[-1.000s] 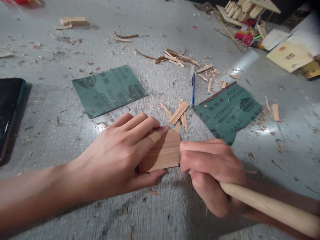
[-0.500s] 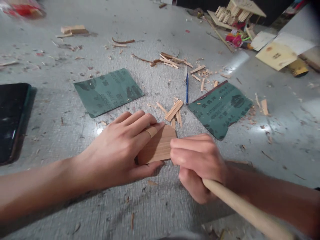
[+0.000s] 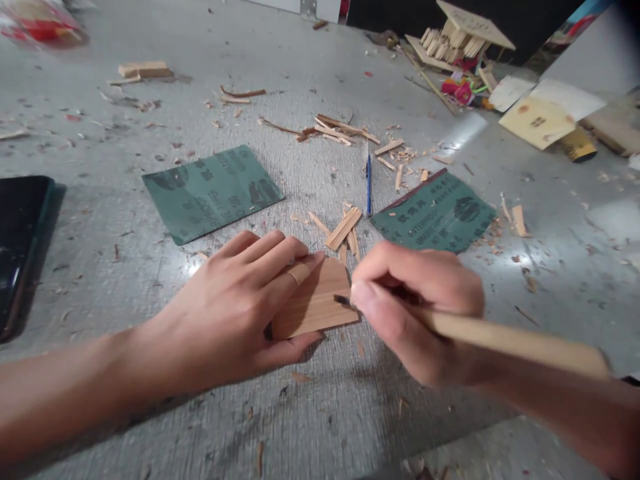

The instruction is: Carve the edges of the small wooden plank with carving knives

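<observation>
A: Far left?
B: Dark phone [image 3: 23, 257], then a green sheet [image 3: 215, 193].
A: Left hand [image 3: 235, 300]?
B: Fingers gripping the wooden piece [image 3: 313, 300] on the tabletop [image 3: 200, 427], thumb along its near edge.
A: What's changed?
B: The blade tip [image 3: 342, 300] has come into view over the wood's right side. Tool looks poised at its face; contact unclear.
A: Right hand [image 3: 420, 307]?
B: Fingers closed round the tool, pale handle [image 3: 515, 340] pointing right.

A head-worn camera looks forward and down.
</observation>
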`<state>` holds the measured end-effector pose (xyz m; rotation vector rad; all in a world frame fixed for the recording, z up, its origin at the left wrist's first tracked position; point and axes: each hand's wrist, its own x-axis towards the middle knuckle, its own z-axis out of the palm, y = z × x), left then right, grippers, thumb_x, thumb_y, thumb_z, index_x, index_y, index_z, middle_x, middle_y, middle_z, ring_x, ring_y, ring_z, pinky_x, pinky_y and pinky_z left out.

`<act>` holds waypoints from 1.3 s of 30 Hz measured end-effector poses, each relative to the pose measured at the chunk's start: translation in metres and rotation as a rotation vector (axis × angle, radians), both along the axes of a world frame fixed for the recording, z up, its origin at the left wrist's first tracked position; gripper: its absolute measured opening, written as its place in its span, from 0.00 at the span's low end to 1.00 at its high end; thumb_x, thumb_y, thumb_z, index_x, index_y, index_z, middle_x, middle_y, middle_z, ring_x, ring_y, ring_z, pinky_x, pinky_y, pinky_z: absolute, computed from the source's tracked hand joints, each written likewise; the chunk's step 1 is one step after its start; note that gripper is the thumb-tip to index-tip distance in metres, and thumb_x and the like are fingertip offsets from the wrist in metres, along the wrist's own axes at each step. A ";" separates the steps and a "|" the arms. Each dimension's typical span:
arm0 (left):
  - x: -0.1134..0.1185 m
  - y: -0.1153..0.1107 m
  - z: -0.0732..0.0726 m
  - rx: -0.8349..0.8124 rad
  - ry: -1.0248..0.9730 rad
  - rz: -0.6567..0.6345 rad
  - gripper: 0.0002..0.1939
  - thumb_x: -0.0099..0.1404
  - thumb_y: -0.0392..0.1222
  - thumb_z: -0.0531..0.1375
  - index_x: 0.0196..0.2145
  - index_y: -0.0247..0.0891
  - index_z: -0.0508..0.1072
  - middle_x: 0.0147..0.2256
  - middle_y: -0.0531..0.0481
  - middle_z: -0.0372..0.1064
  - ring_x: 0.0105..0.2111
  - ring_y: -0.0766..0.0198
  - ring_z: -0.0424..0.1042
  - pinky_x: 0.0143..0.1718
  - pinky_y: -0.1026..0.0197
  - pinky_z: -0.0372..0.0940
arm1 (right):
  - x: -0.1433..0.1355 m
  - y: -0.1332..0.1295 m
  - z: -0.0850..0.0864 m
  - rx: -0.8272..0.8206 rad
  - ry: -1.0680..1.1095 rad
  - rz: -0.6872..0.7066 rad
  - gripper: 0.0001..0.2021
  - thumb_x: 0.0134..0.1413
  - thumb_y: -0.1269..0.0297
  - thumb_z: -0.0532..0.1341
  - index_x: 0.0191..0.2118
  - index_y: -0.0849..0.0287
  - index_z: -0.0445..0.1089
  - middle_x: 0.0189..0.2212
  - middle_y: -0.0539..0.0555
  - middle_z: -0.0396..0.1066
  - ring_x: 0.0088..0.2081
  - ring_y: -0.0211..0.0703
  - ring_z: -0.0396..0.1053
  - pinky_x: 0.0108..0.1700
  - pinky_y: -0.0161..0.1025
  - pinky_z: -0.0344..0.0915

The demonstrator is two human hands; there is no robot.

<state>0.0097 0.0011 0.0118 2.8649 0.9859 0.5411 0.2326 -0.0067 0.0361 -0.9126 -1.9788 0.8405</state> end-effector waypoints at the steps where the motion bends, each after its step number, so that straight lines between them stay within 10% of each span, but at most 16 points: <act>1: 0.000 0.000 0.000 -0.007 0.004 -0.003 0.27 0.66 0.55 0.59 0.55 0.36 0.67 0.45 0.42 0.71 0.42 0.52 0.69 0.41 0.50 0.62 | 0.002 0.002 0.004 -0.024 -0.006 -0.029 0.13 0.63 0.67 0.59 0.26 0.60 0.65 0.16 0.42 0.53 0.17 0.27 0.49 0.20 0.31 0.49; 8: -0.001 0.001 0.000 -0.002 -0.010 -0.018 0.29 0.65 0.55 0.60 0.56 0.32 0.67 0.44 0.41 0.69 0.43 0.51 0.69 0.41 0.50 0.60 | 0.017 0.007 0.001 -0.275 0.091 0.059 0.21 0.71 0.60 0.50 0.31 0.62 0.74 0.19 0.50 0.66 0.22 0.35 0.63 0.24 0.35 0.58; 39: -0.002 0.001 0.000 -0.014 -0.011 0.011 0.29 0.66 0.57 0.60 0.55 0.32 0.67 0.45 0.41 0.70 0.43 0.51 0.69 0.42 0.50 0.60 | 0.013 -0.003 0.017 0.065 -0.215 0.178 0.11 0.54 0.78 0.50 0.27 0.59 0.64 0.18 0.46 0.54 0.20 0.33 0.50 0.25 0.39 0.47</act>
